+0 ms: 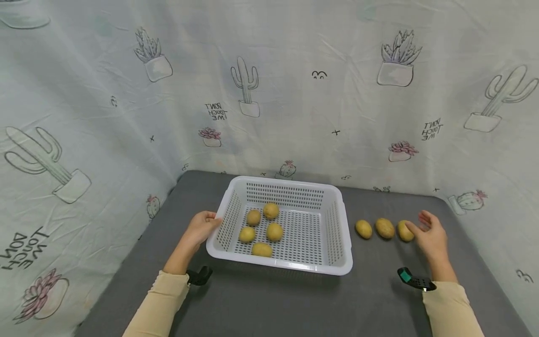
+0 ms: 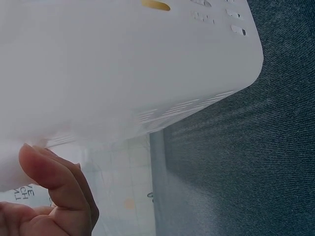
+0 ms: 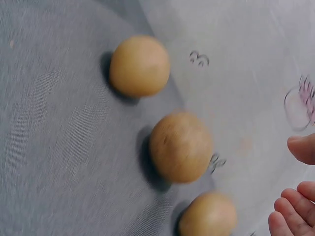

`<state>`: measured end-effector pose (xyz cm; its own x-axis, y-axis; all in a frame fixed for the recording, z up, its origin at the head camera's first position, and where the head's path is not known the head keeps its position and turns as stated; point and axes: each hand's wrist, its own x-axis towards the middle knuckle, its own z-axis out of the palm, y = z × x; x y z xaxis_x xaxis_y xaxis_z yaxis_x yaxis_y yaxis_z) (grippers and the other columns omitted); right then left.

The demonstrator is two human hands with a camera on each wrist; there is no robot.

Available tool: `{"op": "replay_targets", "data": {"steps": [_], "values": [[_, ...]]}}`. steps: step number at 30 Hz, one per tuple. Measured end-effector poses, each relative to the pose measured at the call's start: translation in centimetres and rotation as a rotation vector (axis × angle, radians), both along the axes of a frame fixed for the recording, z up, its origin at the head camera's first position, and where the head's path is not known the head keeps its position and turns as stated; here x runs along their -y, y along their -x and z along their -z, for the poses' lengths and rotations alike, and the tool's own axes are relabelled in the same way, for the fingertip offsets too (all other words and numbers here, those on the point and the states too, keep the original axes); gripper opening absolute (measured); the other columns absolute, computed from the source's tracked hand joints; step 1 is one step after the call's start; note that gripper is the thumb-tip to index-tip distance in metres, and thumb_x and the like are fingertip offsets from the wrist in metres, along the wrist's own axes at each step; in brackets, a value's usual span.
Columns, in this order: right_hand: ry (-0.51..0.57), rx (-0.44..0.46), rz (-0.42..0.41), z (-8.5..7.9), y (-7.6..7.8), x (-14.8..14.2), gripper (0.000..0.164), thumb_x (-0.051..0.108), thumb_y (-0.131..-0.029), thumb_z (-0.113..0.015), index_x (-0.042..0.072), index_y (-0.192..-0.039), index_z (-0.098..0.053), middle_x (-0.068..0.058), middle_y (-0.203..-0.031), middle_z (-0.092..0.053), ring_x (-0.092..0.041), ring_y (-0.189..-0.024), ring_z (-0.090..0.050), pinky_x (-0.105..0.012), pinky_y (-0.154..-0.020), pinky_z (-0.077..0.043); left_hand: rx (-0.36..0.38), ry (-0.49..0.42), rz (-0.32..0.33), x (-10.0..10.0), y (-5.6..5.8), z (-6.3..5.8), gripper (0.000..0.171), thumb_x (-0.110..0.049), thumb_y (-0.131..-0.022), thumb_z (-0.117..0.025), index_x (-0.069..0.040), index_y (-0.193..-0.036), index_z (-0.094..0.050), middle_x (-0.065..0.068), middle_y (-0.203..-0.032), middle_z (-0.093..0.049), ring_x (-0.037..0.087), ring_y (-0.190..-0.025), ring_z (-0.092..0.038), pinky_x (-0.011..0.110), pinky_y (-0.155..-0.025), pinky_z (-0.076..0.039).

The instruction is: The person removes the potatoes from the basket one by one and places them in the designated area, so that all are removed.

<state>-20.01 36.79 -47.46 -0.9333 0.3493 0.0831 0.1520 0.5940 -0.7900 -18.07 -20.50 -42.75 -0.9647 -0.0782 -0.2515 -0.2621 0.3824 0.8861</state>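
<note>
Left hand (image 1: 201,229) is grasping the basket (image 1: 290,195), probably steadying it
Right hand (image 1: 433,238) is hovering, grip released, beside three potatoes (image 1: 385,228).

Left hand (image 1: 200,230) in a pinch, right hand (image 1: 433,239) loosely bent

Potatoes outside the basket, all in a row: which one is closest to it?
In the head view, the left-end potato: it's next to the white basket, while the middle potato and right-end potato lie farther away.
</note>
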Motion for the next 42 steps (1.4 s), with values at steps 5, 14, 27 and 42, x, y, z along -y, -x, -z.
{"op": "replay_targets", "data": {"steps": [5,14,27,42], "values": [[-0.02,-0.06,-0.057,-1.1,-0.3,1.1,0.075,0.042,-0.093,-0.056,0.008,-0.15,-0.022,-0.021,-0.15,-0.032,-0.037,-0.134,-0.035,-0.038,-0.108,-0.033,0.004,-0.001,0.006,-0.1,-0.1,0.0,0.037,-0.013,-0.097,-0.051,0.012,-0.124,-0.046,0.025,-0.106,-0.062,0.025,-0.088,-0.064,0.033,-0.071,-0.051],[-0.04,-0.225,-0.268,-5.8,-0.1,5.1,0.069,0.026,-0.093,-0.061,0.003,-0.148,-0.026,-0.026,-0.143,-0.039,-0.014,-0.129,-0.042,0.001,-0.089,-0.032,-0.006,-0.005,0.006,0.1,0.2,-0.1,0.037,-0.012,-0.097,-0.051,0.012,-0.124,-0.046,0.027,-0.108,-0.061,0.027,-0.09,-0.063,0.032,-0.071,-0.05],[0.086,-0.399,-0.496,-9.4,0.6,11.3,0.06,0.004,-0.089,-0.064,-0.004,-0.141,-0.035,-0.028,-0.134,-0.045,0.008,-0.116,-0.042,-0.005,-0.094,-0.035,-0.01,-0.009,0.012,0.1,0.3,0.2,0.037,-0.012,-0.097,-0.05,0.013,-0.124,-0.046,0.027,-0.108,-0.061,0.024,-0.088,-0.062,0.031,-0.072,-0.05],[0.227,-0.306,-0.717,-9.1,3.3,19.1,0.057,0.006,-0.091,-0.062,-0.002,-0.141,-0.036,-0.023,-0.139,-0.044,-0.036,-0.129,-0.041,-0.047,-0.107,-0.032,0.003,0.013,0.006,0.1,0.1,0.0,0.038,-0.015,-0.097,-0.051,0.011,-0.125,-0.046,0.025,-0.108,-0.06,0.026,-0.092,-0.061,0.035,-0.075,-0.049]]}}
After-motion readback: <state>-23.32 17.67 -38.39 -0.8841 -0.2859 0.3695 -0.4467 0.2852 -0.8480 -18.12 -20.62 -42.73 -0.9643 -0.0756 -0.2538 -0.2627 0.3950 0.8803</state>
